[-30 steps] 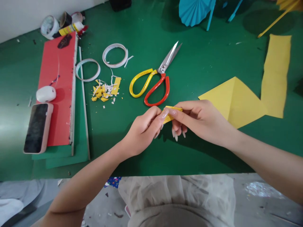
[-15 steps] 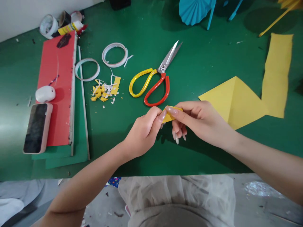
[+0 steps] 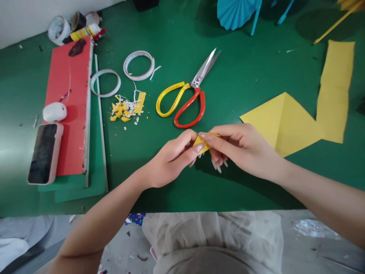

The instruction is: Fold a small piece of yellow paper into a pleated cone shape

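Between my two hands is a small folded piece of yellow paper (image 3: pixel 204 145), held above the green table. My left hand (image 3: pixel 173 158) pinches its left and lower edge, the thumb lying along the front. My right hand (image 3: pixel 236 146) grips the upper and right part, thumb pressed on top, its other fingers curled behind and below. Fingers cover much of the paper, so its full shape is hidden. Just beyond the hands lie scissors (image 3: pixel 196 85) with one yellow and one red handle, blades apart. A creased yellow paper sheet (image 3: pixel 296 125) lies right of my right hand.
A yellow paper strip (image 3: pixel 336 91) lies far right. Two tape rolls (image 3: pixel 139 65) and yellow and white scraps (image 3: pixel 125 108) are left of the scissors. A phone (image 3: pixel 45 154) and white earbud case (image 3: pixel 54 112) rest on a red board (image 3: pixel 72 144). A blue paper fan (image 3: pixel 235 15) stands at the back.
My left thumb has slid lower and right along the folded paper, showing more of its left part. Both hands have shifted slightly; the paper stays held between them.
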`<state>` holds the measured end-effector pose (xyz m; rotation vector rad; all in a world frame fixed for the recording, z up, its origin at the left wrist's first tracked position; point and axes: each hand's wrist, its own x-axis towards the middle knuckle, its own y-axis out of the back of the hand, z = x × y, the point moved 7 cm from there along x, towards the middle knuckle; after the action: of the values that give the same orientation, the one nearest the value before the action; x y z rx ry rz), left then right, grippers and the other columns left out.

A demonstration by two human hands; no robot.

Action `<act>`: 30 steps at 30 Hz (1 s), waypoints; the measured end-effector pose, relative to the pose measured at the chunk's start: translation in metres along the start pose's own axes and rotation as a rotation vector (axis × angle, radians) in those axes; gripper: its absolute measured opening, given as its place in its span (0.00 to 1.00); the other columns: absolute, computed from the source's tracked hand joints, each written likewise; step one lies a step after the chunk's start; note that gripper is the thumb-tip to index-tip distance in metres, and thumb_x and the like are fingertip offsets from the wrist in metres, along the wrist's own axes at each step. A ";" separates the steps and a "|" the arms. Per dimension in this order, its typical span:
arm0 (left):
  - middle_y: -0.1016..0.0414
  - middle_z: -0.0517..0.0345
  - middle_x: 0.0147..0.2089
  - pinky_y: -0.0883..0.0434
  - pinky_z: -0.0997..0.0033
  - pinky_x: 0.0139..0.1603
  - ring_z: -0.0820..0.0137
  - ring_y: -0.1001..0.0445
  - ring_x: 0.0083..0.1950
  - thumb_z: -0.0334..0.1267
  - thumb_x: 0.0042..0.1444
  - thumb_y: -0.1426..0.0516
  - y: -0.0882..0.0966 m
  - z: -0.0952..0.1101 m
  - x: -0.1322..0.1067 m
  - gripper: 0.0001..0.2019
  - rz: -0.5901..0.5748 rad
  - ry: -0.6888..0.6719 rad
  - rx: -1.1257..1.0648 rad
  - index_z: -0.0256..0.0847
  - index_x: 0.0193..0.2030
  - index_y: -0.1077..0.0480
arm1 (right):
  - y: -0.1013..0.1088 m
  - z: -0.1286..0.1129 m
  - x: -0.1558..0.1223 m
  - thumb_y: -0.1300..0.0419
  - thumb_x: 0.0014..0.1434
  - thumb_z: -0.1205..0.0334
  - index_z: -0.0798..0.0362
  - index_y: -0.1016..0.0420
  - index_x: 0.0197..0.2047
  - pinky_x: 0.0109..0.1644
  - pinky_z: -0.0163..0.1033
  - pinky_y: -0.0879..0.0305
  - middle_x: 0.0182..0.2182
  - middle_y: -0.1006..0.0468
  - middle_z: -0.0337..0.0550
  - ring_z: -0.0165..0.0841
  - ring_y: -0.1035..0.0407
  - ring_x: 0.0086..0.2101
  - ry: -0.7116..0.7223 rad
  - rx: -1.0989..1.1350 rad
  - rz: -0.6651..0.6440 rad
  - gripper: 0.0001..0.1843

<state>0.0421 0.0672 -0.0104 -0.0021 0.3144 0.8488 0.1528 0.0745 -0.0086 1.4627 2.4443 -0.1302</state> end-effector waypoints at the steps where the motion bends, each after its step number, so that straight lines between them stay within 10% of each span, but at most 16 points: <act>1: 0.39 0.65 0.26 0.40 0.77 0.24 0.79 0.40 0.25 0.41 0.65 0.53 -0.001 0.000 0.000 0.10 -0.032 0.014 -0.011 0.40 0.34 0.42 | 0.000 -0.001 0.000 0.45 0.61 0.48 0.52 0.30 0.25 0.20 0.31 0.40 0.16 0.31 0.35 0.26 0.35 0.17 0.011 -0.037 -0.017 0.20; 30: 0.21 0.47 0.45 0.27 0.76 0.27 0.64 0.21 0.41 0.32 0.57 0.44 0.003 -0.008 -0.003 0.10 -0.177 0.225 -0.311 0.37 0.47 0.32 | 0.010 -0.007 0.003 0.43 0.60 0.50 0.53 0.28 0.24 0.18 0.31 0.44 0.15 0.30 0.34 0.25 0.37 0.15 0.087 -0.263 0.000 0.18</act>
<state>0.0353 0.0661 -0.0168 -0.4122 0.3846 0.7153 0.1586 0.0829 -0.0022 1.3779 2.4179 0.2505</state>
